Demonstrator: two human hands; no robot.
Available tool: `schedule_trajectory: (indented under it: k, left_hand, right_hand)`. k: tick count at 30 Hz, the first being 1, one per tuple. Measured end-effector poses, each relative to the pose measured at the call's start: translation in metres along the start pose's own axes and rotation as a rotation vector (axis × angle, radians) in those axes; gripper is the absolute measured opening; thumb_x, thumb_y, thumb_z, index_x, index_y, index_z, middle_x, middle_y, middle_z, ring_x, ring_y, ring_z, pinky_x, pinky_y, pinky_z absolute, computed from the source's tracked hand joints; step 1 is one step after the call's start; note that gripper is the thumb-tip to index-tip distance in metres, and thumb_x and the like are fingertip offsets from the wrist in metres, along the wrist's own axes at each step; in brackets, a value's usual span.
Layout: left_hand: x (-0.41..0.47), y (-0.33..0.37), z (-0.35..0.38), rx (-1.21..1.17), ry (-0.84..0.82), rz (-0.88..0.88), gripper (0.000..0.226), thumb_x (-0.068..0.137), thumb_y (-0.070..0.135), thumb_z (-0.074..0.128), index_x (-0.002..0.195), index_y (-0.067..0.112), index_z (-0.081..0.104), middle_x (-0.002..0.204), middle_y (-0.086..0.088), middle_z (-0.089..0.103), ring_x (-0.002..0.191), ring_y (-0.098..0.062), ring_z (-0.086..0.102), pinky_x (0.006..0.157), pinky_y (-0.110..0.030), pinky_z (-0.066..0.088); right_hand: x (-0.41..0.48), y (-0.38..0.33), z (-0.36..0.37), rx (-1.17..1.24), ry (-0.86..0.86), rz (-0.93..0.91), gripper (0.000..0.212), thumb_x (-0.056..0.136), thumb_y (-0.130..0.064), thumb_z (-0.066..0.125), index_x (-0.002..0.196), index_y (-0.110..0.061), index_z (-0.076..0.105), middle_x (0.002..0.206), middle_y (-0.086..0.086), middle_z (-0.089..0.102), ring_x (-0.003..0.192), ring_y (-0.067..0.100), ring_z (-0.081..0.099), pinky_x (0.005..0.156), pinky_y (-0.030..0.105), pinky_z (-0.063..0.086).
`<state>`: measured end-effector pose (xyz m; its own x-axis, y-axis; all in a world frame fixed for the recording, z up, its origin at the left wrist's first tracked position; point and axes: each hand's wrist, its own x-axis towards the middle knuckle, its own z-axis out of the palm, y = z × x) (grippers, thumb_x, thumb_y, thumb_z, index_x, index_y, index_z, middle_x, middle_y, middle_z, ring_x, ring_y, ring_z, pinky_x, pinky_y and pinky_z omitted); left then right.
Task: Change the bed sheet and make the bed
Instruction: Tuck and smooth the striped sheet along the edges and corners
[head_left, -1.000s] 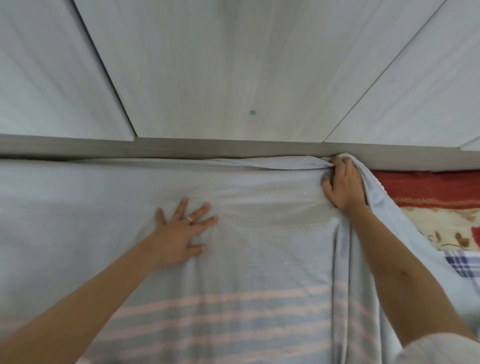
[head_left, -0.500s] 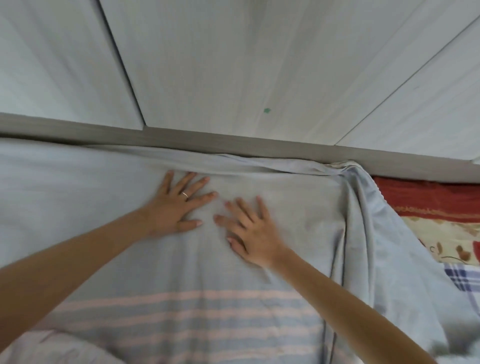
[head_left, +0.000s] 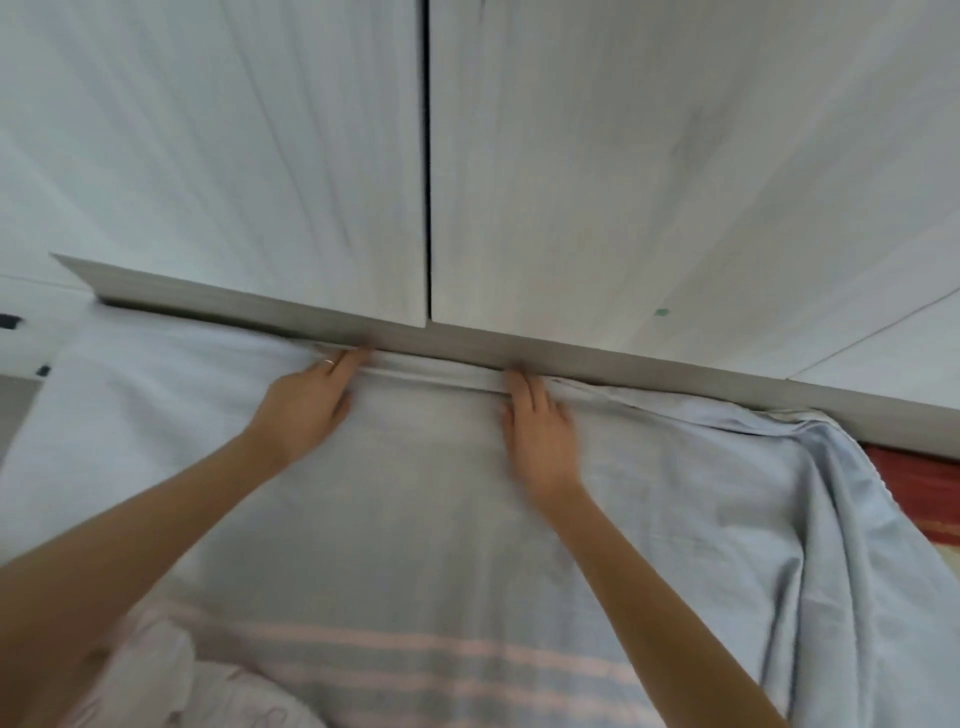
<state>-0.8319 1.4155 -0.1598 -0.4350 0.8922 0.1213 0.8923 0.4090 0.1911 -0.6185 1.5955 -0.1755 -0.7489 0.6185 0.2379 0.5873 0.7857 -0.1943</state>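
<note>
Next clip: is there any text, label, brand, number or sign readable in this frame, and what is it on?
No readable text anywhere.
Wardrobe doors: only a small green dot, no lettering.
Blue sheet: plain pink stripes, no label showing.
Red cloth at the right edge: pattern only, no words.
Dark marks at the far left edge: too small and blurred to tell whether they are writing.

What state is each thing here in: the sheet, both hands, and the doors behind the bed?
Blue sheet, spread flat in the middle, far edge folded along the grey ledge, right part bunched and loose.
Left hand, flat on the sheet, fingers straight, tips at the folded edge.
Right hand, flat on the sheet, fingers straight, tips at the folded edge.
White doors, shut.
Red patterned cover, not covered by the sheet.
</note>
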Motion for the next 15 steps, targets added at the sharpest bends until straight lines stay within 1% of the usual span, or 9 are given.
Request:
schedule_trajectory:
  k: [2, 4, 5, 6, 8, 10, 11, 14, 15]
  left_hand:
    - [0.0, -0.002, -0.003, -0.005, 0.004, 0.024, 0.037, 0.069, -0.003, 0.072, 0.103, 0.007, 0.063, 0.102, -0.017, 0.065, 0.064, -0.032, 0.066, 0.041, -0.033, 0.048]
    - [-0.001, -0.003, -0.002, 0.048, 0.024, 0.126, 0.013, 0.08, 0.007, 0.055, 0.085, 0.006, 0.067, 0.095, -0.013, 0.065, 0.069, -0.031, 0.065, 0.044, -0.032, 0.05]
    - [0.0, -0.004, 0.0, 0.087, 0.02, 0.173, 0.021, 0.081, 0.013, 0.047, 0.079, 0.007, 0.067, 0.092, -0.011, 0.065, 0.071, -0.03, 0.065, 0.051, -0.032, 0.051]
    - [0.0, -0.007, 0.004, 0.128, 0.014, 0.204, 0.027, 0.081, 0.016, 0.043, 0.077, 0.007, 0.068, 0.09, -0.01, 0.066, 0.072, -0.029, 0.065, 0.06, -0.032, 0.05]
    - [-0.003, -0.011, 0.007, 0.152, 0.006, 0.216, 0.028, 0.08, 0.017, 0.043, 0.082, 0.008, 0.069, 0.091, -0.01, 0.067, 0.079, -0.029, 0.064, 0.076, -0.035, 0.042]
    - [-0.006, -0.014, 0.009, 0.131, 0.054, 0.179, 0.029, 0.079, 0.019, 0.044, 0.094, 0.007, 0.066, 0.099, -0.012, 0.064, 0.091, -0.03, 0.056, 0.084, -0.037, 0.037]
    - [-0.007, -0.016, 0.008, 0.124, 0.063, 0.134, 0.033, 0.077, 0.021, 0.044, 0.101, 0.007, 0.063, 0.103, -0.013, 0.061, 0.095, -0.03, 0.052, 0.087, -0.038, 0.036]
    - [-0.005, -0.02, 0.004, 0.14, -0.005, -0.012, 0.058, 0.071, 0.034, 0.043, 0.119, 0.004, 0.057, 0.117, -0.015, 0.058, 0.105, -0.032, 0.051, 0.095, -0.039, 0.032]
    - [-0.003, -0.022, 0.002, 0.145, -0.058, -0.043, 0.064, 0.07, 0.039, 0.042, 0.121, 0.003, 0.056, 0.117, -0.016, 0.059, 0.106, -0.033, 0.054, 0.096, -0.039, 0.031]
  right_hand:
    - [0.012, -0.014, -0.003, 0.03, -0.078, 0.104, 0.02, 0.086, -0.017, 0.063, 0.103, -0.008, 0.069, 0.095, 0.012, 0.068, 0.074, 0.029, 0.066, 0.057, 0.029, 0.05]
    - [0.024, -0.021, -0.002, -0.029, -0.118, 0.111, 0.018, 0.07, -0.021, 0.083, 0.078, -0.011, 0.072, 0.073, 0.009, 0.065, 0.065, 0.029, 0.063, 0.053, 0.027, 0.047]
    - [0.027, -0.024, -0.003, -0.042, -0.159, 0.108, 0.022, 0.068, -0.025, 0.085, 0.075, -0.01, 0.071, 0.072, 0.01, 0.064, 0.067, 0.029, 0.063, 0.055, 0.029, 0.048]
    - [0.03, -0.029, -0.004, -0.032, -0.235, 0.115, 0.024, 0.072, -0.027, 0.081, 0.082, -0.008, 0.07, 0.08, 0.012, 0.065, 0.077, 0.031, 0.063, 0.062, 0.032, 0.048]
    - [0.035, -0.038, -0.003, -0.056, -0.349, 0.112, 0.033, 0.087, -0.031, 0.064, 0.111, -0.008, 0.063, 0.111, 0.014, 0.06, 0.107, 0.032, 0.055, 0.083, 0.037, 0.044]
    - [0.035, -0.038, 0.002, -0.103, -0.388, 0.1, 0.04, 0.092, -0.033, 0.057, 0.124, -0.01, 0.054, 0.124, 0.013, 0.052, 0.118, 0.03, 0.045, 0.095, 0.037, 0.036]
    - [0.032, -0.041, 0.004, -0.122, -0.409, 0.098, 0.041, 0.088, -0.032, 0.063, 0.121, -0.009, 0.057, 0.121, 0.014, 0.052, 0.115, 0.032, 0.047, 0.095, 0.038, 0.037]
    - [0.027, -0.043, 0.013, -0.105, -0.335, 0.071, 0.04, 0.059, -0.023, 0.086, 0.091, -0.006, 0.067, 0.092, 0.016, 0.061, 0.086, 0.034, 0.062, 0.084, 0.04, 0.05]
    - [0.026, -0.044, 0.014, -0.074, -0.349, 0.048, 0.038, 0.063, -0.021, 0.084, 0.093, -0.005, 0.066, 0.093, 0.016, 0.062, 0.088, 0.034, 0.062, 0.089, 0.04, 0.049]
